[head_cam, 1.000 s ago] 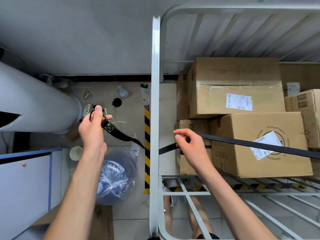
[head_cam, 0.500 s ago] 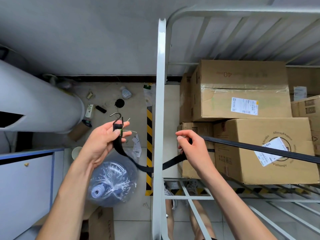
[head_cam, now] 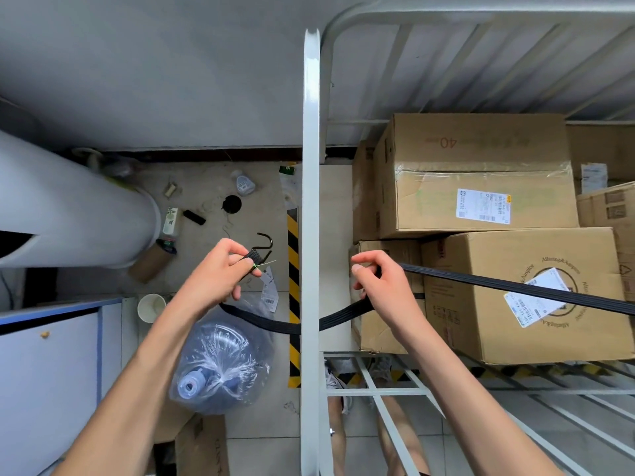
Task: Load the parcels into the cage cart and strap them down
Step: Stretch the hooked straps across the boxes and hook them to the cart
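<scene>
Hands first: left hand [head_cam: 213, 274], fingers curled, pinches the coiled neck of the hook [head_cam: 257, 255] outside the cage cart post [head_cam: 311, 149]. Right hand [head_cam: 381, 286] is curled round the strap [head_cam: 498, 286] just inside it. Strap sags slack between them past the post, then runs tight across the lower parcel [head_cam: 474, 324], with the upper parcel [head_cam: 481, 146] stacked above. Looks like flat ribbed elastic: soft, light, probably stretchy and snappy under load. Best held at the coil behind the stiff hook, not the tip.
</scene>
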A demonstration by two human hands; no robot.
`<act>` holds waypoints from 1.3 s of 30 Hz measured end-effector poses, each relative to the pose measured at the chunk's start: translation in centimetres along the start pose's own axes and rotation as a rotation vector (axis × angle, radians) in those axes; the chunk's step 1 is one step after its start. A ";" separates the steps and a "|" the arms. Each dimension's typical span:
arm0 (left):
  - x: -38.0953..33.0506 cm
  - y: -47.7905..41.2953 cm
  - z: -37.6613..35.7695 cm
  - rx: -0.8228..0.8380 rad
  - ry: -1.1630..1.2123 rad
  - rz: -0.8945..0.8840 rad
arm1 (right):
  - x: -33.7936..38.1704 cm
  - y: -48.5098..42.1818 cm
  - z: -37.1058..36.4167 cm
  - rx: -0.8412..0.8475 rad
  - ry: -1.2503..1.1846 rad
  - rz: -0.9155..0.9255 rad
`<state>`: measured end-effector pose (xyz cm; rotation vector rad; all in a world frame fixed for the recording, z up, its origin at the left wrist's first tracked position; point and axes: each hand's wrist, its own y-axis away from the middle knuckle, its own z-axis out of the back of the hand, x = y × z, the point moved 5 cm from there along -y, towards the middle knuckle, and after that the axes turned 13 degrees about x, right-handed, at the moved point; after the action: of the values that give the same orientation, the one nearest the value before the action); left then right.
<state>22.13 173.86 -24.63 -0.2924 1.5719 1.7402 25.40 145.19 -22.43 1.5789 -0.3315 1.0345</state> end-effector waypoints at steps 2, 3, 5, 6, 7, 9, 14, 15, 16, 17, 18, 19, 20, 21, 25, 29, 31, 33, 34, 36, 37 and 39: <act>-0.2 -0.4 0.3 0.028 0.037 -0.039 | -0.1 -0.3 0.3 -0.009 -0.007 0.001; -0.4 -0.5 0.5 0.030 0.050 -0.060 | -0.1 -0.3 0.4 -0.011 -0.008 0.003; -0.6 -0.7 0.8 0.013 0.076 -0.100 | -0.2 -0.6 0.5 -0.013 -0.007 0.003; -0.7 -0.8 0.7 0.003 0.096 -0.116 | -0.2 -0.8 0.4 -0.015 -0.005 0.002; -0.8 -0.9 0.5 0.001 0.122 -0.129 | -0.2 -0.9 0.4 -0.017 -0.005 -0.001; -1.2 -1.2 -0.1 0.021 0.167 -0.137 | -0.2 -1.2 0.3 -0.018 -0.004 -0.008; -2.0 -2.1 -1.3 0.121 0.181 -0.137 | -0.3 -2.0 -0.2 -0.010 0.047 -0.023; -2.1 -2.2 -1.4 0.133 0.173 -0.138 | -0.3 -2.1 -0.2 -0.009 0.055 -0.020; -2.1 -2.3 -1.6 0.144 0.168 -0.140 | -0.3 -2.2 -0.3 -0.008 0.065 -0.016; -2.1 -2.4 -1.9 0.154 0.167 -0.142 | -0.3 -2.3 -0.4 -0.008 0.076 -0.012; -2.2 -2.4 -2.1 0.163 0.166 -0.145 | -0.3 -2.4 -0.4 -0.009 0.084 -0.009; -2.3 -2.5 -2.4 0.170 0.168 -0.148 | -0.3 -2.5 -0.5 -0.010 0.088 -0.008; -2.3 -2.5 -2.7 0.173 0.172 -0.151 | -0.3 -2.5 -0.5 -0.013 0.090 -0.007; -2.4 -2.5 -3.0 0.175 0.177 -0.153 | -0.2 -2.6 -0.6 -0.018 0.094 -0.006; -2.7 -2.6 -3.7 0.192 0.184 -0.166 | -0.1 -3.1 -0.8 -0.020 0.129 -0.015; -3.3 -2.6 -3.9 0.202 0.177 -0.183 | -0.1 -3.6 -1.2 -0.001 0.154 -0.042; -3.6 -2.6 -3.9 0.208 0.176 -0.188 | 0.1 -3.8 -1.4 -0.007 0.155 -0.039; -3.9 -2.7 -3.9 0.217 0.169 -0.196 | 0.4 -4.0 -1.5 -0.017 0.155 -0.027; -4.0 -2.7 -3.9 0.221 0.165 -0.200 | 0.5 -4.1 -1.6 -0.022 0.155 -0.025; -4.0 -2.8 -3.9 0.221 0.164 -0.208 | 0.7 -4.1 -1.7 -0.029 0.148 -0.020; -4.0 -2.9 -3.9 0.222 0.167 -0.208 | 0.9 -4.2 -1.8 -0.028 0.141 -0.016; -4.0 -2.9 -3.9 0.228 0.171 -0.196 | 1.2 -4.2 -1.8 -0.025 0.103 -0.017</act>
<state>25.54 168.66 -25.13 -0.4747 1.7821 1.4026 28.23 148.44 -24.35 1.4974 -0.2589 1.0903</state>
